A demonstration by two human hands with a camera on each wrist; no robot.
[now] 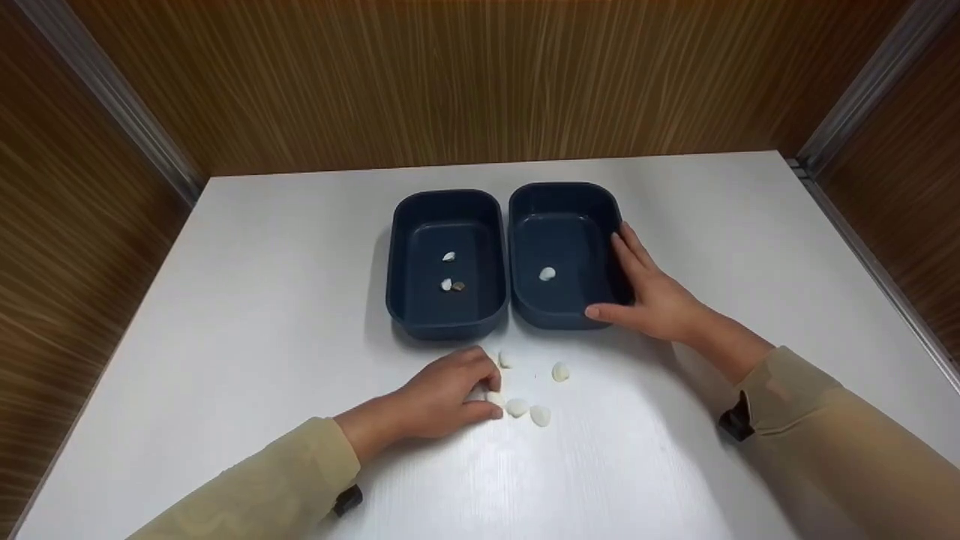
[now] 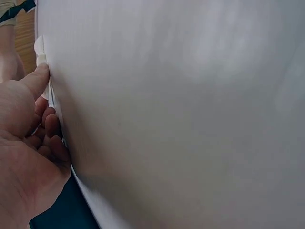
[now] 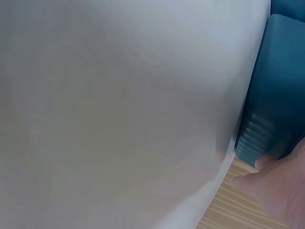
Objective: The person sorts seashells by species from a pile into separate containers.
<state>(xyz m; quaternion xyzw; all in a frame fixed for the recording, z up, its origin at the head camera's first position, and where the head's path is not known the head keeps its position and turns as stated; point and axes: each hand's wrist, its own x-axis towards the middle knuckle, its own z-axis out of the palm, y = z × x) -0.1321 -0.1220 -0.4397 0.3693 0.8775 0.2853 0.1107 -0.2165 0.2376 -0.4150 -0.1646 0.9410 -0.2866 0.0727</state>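
My left hand (image 1: pixel 448 394) is low over the white table, its thumb and curled fingers around a small white shell (image 1: pixel 494 398). Close to its fingertips lie more white shells: one (image 1: pixel 517 407) just right of the thumb, another (image 1: pixel 540 415) beyond that. My right hand (image 1: pixel 658 300) rests against the right side of the right dark blue bin (image 1: pixel 566 319), fingers straight along the wall and thumb at the near corner. One white shell (image 1: pixel 547 274) lies inside that bin. In the right wrist view the hand (image 3: pixel 281 186) touches the bin's wall.
Beside it stands a second dark blue bin (image 1: pixel 448 330) holding two white shells and a brown one (image 1: pixel 458 286). Between bins and hands lie a shell (image 1: pixel 505 360) and another (image 1: pixel 561 371). A wood-grain panel (image 1: pixel 480 82) rises behind the table (image 1: pixel 262 300), with side panels left and right.
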